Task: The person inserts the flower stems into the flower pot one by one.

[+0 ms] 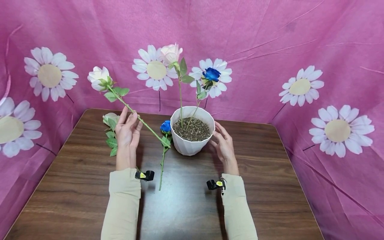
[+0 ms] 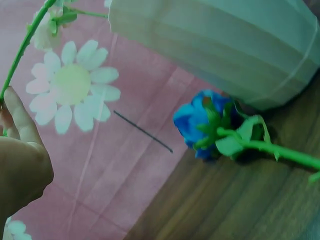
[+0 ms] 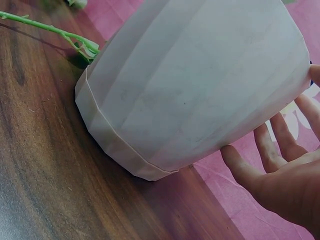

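The left hand holds a white rose by its stem, thumb and fingers closed together on it below the leaves. The rose is raised above the tabletop, tilted: bloom at upper left, bare lower stem end directed toward the pot. In the head view this end overlaps a leaf of the loose blue rose; whether the two touch cannot be told.

The right hand rests against the opposite side of the pot, its fingers spread and gently bent, with fingertips on the outer wall and near the rim; the right wrist view shows the same contact along the faceted side.

The pot, white and upright, contains dark granular soil. Two stems stand in it: a pink rose, nearly vertical, and a potted blue rose, slanting to the right. The loose blue rose lies just left of the pot, bloom toward the backdrop, stem toward the viewer. A pale rose lies farther left, partly hidden by the left hand.

Backdrop: pink cloth printed with white daisies. Each beige sleeve has a small black device at its cuff.
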